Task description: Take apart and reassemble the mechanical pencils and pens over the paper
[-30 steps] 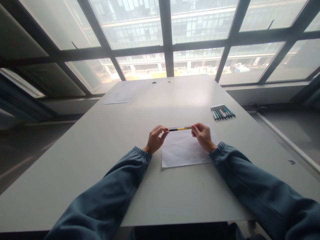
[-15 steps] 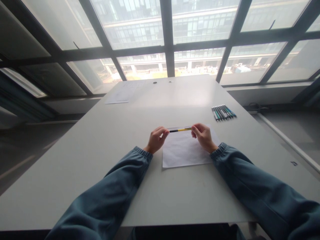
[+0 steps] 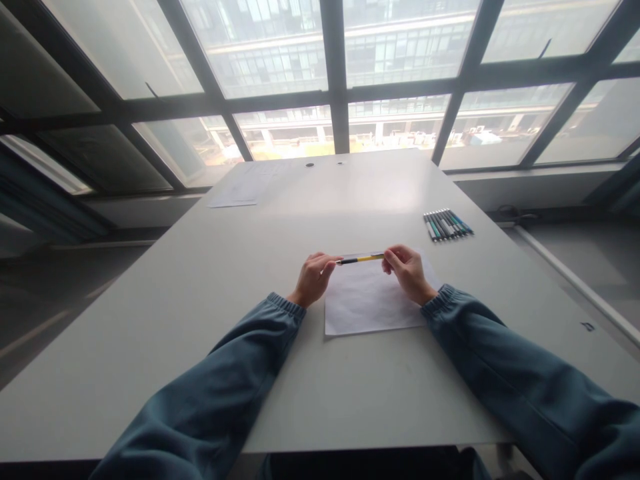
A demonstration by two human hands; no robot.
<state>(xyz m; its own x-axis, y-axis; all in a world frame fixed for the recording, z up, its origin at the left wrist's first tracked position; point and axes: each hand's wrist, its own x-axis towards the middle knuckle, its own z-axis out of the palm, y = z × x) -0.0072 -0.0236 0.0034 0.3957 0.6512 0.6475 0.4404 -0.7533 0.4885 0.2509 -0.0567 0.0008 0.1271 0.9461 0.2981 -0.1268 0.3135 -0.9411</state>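
Note:
A yellow and black pen is held level above a white sheet of paper. At its right end, my right hand grips it between thumb and fingers. My left hand is at the dark tip end, with the thumb below and the forefinger stretched along above it. The sheet lies under the pen, its right part covered by my right hand and sleeve.
A neat row of several pens lies to the right on the white table. Printed papers lie at the far left, and a small dark mark is near the right edge. Windows stand behind the table.
My left forefinger has straightened along the pen's tip, and its thumb has shifted slightly left. The pen and my right hand have barely moved.

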